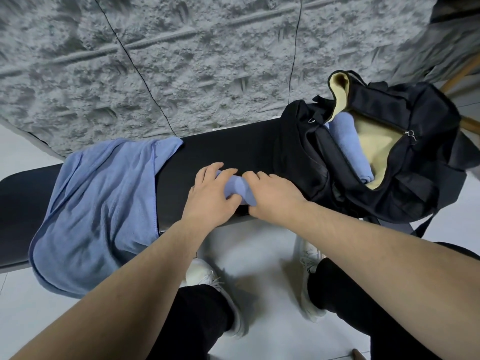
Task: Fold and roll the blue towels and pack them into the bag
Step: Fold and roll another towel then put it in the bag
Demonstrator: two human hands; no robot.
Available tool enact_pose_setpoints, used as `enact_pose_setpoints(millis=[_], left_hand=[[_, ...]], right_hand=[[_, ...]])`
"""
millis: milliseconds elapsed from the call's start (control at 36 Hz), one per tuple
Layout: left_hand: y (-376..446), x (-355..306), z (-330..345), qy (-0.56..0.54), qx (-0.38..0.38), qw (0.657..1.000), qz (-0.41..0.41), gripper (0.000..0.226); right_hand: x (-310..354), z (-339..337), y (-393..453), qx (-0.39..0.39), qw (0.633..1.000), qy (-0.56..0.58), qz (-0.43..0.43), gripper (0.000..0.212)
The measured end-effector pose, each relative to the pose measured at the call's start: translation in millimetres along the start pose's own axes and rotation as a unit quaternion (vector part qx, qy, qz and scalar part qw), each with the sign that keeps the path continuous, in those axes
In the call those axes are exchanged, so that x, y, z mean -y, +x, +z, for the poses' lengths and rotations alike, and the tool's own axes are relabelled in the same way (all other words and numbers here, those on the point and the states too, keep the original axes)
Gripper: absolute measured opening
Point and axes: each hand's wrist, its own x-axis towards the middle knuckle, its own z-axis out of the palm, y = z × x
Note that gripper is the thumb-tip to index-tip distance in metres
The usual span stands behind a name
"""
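A rolled blue towel lies on the black bench at its front middle. My left hand grips its left part and my right hand grips its right part, fingers curled over the roll. Most of the roll is hidden under my hands. An open black bag with pale yellow lining stands on the bench's right end. Another rolled blue towel lies inside it. A loose unfolded blue towel drapes over the bench's left part and hangs off the front edge.
A rough grey wall rises right behind the bench. White floor tiles and my white shoes lie below the bench's front edge. A wooden chair leg shows at the far right behind the bag.
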Motion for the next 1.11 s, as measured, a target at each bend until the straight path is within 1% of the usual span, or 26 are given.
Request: enact_pose_setpoints(millis=[83,167,222,278,361,417,472,528,639,694,750,833,944,972,1000,1056,1083,1111], left_hand=[[-2.0,-3.8,-0.1,-0.049,-0.004,0.999,-0.022,0.059],[-2.5,-8.6,-1.8,-0.107,-0.011,0.992,-0.065,0.059],[-1.6,-11.7,-4.5,-0.171,-0.018,0.981,-0.094,0.058],[-1.2,-15.3,-6.5,-0.233,-0.030,0.966,-0.105,0.055],[-4.5,-24.0,-12.9,-0.300,-0.048,0.946,-0.114,0.051],[-7.2,-30.1,-17.1,-0.334,-0.055,0.933,-0.119,0.050],[-10.6,-36.1,-20.8,-0.347,-0.061,0.928,-0.120,0.051],[-14.4,-42.7,-24.1,-0.349,-0.071,0.927,-0.120,0.053],[-20.9,-54.9,-27.9,-0.327,-0.082,0.936,-0.101,0.058],[-25.7,-61.4,-28.2,-0.325,-0.077,0.938,-0.093,0.060],[-33.1,-69.8,-27.6,-0.332,-0.052,0.937,-0.092,0.061],[-43.9,-80.7,-23.1,-0.359,-0.023,0.927,-0.107,0.065],[-50.6,-85.7,-19.0,-0.389,-0.041,0.913,-0.116,0.071],[-50.5,-84.9,-19.0,-0.411,-0.048,0.902,-0.123,0.074],[-51.0,-85.5,-20.5,-0.447,-0.053,0.883,-0.136,0.077],[-49.7,-84.0,-23.6,-0.530,-0.061,0.830,-0.163,0.084],[-49.0,-82.5,-25.9,-0.567,-0.067,0.802,-0.174,0.085],[-49.2,-80.7,-28.6,-0.604,-0.074,0.772,-0.185,0.081]], right_hand=[[0.5,-1.5,-0.7,0.009,0.999,0.040,0.020,0.043],[1.6,-4.0,-3.7,0.020,0.994,0.096,0.046,0.048],[3.0,-7.2,-6.2,0.029,0.985,0.154,0.069,0.053],[4.5,-9.6,-9.0,0.038,0.976,0.199,0.083,0.055],[7.3,-13.2,-14.0,0.039,0.967,0.233,0.094,0.057],[9.2,-17.2,-17.5,0.033,0.964,0.244,0.095,0.063],[11.1,-21.6,-21.1,0.022,0.965,0.247,0.091,0.070],[12.4,-26.0,-24.4,0.005,0.967,0.242,0.084,0.072],[11.8,-32.3,-27.3,-0.040,0.968,0.234,0.085,0.073],[10.7,-33.9,-28.7,-0.064,0.967,0.227,0.095,0.073],[9.5,-35.2,-31.4,-0.085,0.969,0.209,0.102,0.072],[10.0,-38.0,-37.2,-0.095,0.972,0.192,0.096,0.070],[16.9,-42.5,-50.1,-0.119,0.972,0.190,0.069,0.071],[20.3,-43.1,-54.2,-0.121,0.972,0.192,0.056,0.073],[24.0,-42.5,-57.9,-0.128,0.972,0.192,0.045,0.073],[31.3,-40.1,-63.9,-0.156,0.970,0.184,0.028,0.074],[34.2,-38.4,-66.0,-0.167,0.969,0.179,0.024,0.074],[36.4,-36.3,-67.5,-0.175,0.968,0.178,0.021,0.075]])
